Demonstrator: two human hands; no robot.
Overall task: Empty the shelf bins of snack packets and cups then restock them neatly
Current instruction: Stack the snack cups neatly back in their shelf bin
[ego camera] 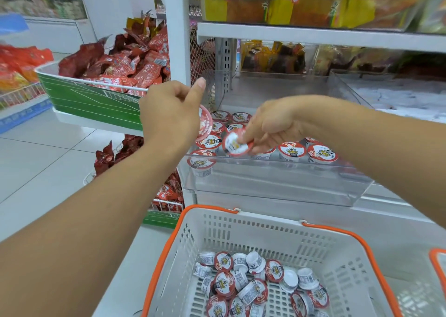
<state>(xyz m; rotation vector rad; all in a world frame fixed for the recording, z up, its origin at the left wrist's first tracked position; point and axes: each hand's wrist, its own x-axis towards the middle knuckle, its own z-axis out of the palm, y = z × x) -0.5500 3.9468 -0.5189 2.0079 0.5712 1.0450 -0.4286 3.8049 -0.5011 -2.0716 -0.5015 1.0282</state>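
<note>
The white basket with orange rim (325, 249) sits nearest the camera, low in the view, holding a loose jumble of small snack cups (260, 285) lying every which way. Above it, the left hand (169, 113) has its fingers curled round one cup (205, 123), tipped so the red lid faces right, thumb sticking up. The right hand (270, 123) pinches a second cup (235, 142) by its rim with fingertips, lid tilted toward the camera and to the left, body pointing away into the bin. Both hands hover over the front-left part of the clear shelf bin (277, 186), where more cups (292, 151) stand upright, lids up, in partial rows; the bin's rear half is bare. This looks like the restocking step, judging by the tidy upright cups. To do it well, each held cup should be turned until its short axis is vertical, lid up, then lowered into a gap beside a neighbour so the rows run parallel to the bin's front wall, without knocking the standing ones. Left of the bin, a green-fronted tray (91, 99) is heaped with red snack packets (125, 60); yellow packs (325, 0) fill the shelf above.
</note>
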